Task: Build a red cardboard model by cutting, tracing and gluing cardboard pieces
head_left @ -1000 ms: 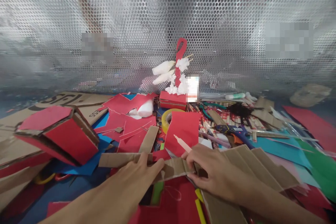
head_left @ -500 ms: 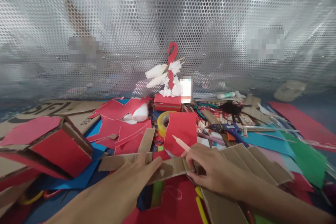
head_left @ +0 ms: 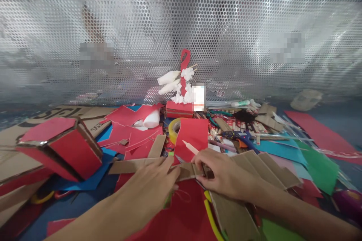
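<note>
A long brown cardboard strip (head_left: 127,165) lies across the middle, over red paper. My left hand (head_left: 158,177) rests flat on the strip, its fingers spread. At the strip's right end, my right hand (head_left: 213,167) has its fingers closed round a pale pointed pen (head_left: 190,147) and the cardboard edge. The pen's tip points up and left, over an upright-looking red sheet (head_left: 192,133). Behind that sheet is a roll of yellow tape (head_left: 173,131). Beneath the hands lies a large red sheet (head_left: 183,214).
A red-covered cardboard box (head_left: 65,150) stands at the left. A red stand with white flowers (head_left: 181,108) is at the back, before a perforated metal screen (head_left: 158,37). A blue glue gun (head_left: 246,139), cardboard pieces (head_left: 260,165) and green paper (head_left: 319,167) are at the right.
The view has shifted slightly. My left hand has moved right along the strip, nearer my right hand, and its fingers lie flatter. My right hand still holds the pen.
</note>
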Available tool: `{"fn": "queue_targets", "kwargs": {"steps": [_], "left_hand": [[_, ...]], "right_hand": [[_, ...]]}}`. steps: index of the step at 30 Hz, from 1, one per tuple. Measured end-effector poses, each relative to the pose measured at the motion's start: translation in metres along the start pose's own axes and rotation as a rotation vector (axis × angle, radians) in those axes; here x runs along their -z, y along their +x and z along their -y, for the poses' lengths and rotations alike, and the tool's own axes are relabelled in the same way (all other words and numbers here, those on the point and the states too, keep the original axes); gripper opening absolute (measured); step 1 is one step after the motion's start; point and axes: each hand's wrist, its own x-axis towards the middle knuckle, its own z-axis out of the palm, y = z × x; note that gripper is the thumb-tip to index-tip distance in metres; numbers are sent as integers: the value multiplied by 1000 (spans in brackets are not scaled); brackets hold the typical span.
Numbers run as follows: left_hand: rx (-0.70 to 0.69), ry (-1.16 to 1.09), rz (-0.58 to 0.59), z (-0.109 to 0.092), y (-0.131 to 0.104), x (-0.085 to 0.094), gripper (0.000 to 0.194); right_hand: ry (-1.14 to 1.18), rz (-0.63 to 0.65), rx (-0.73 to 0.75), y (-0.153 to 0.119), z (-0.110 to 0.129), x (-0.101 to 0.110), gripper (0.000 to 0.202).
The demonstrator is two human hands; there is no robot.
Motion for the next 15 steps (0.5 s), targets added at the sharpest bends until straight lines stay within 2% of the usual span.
{"fn": "queue_targets", "kwargs": {"steps": [4,10,15], "left_hand": [[-74,-30,3,-8,13,1,27],[-43,-116,12,-2,17,1,28],[-13,-205,3,-1,18,-3,21]], "right_hand": [[-5,-4,15,0,-3,-1,22],[13,-27,21,0,-3,-1,22],[4,-22,16,1,-3,-1,21]]}}
